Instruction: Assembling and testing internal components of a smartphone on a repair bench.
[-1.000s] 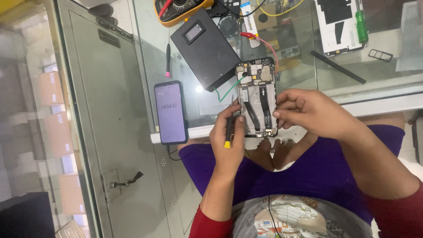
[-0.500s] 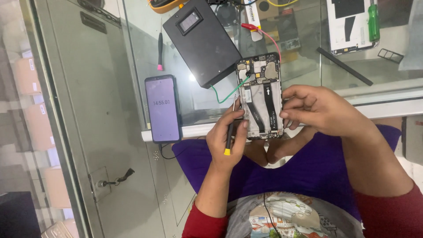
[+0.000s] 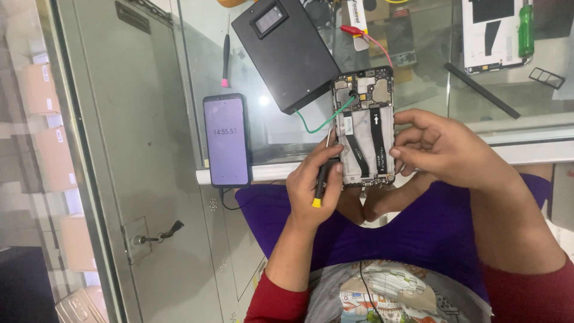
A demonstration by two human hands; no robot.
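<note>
Nearest the camera, the person's forearms come out of red sleeves over a purple lap and reach toward the near edge of the glass desk [image 3: 269, 128]. The left hand [image 3: 314, 188] is curled into a loose fist around a slim tool with a black shaft and yellow end [image 3: 318, 185], gripped like a pen; its metal tip points up against the left edge of the opened phone [image 3: 365, 128]. The right hand [image 3: 445, 149] is bent at the wrist, its fingers hooked over the right edge of the phone and pinching it in place.

The opened phone lies just past the desk's near edge, between the two hands, its back cover off. Inside show a pale flat battery area, two black ribbon strips running lengthwise and a dark circuit board at its far end. A green wire [image 3: 323, 122] curves from its upper left corner.

To the left, a second phone [image 3: 226, 139] lies flat with a lit lilac screen. Farther back sits a matte black box with a small display [image 3: 286, 51], a red clip with a thin pink lead [image 3: 354, 31] just right of it. At the far right lie a long black strip [image 3: 481, 90] and a green-handled screwdriver [image 3: 526, 30].
</note>
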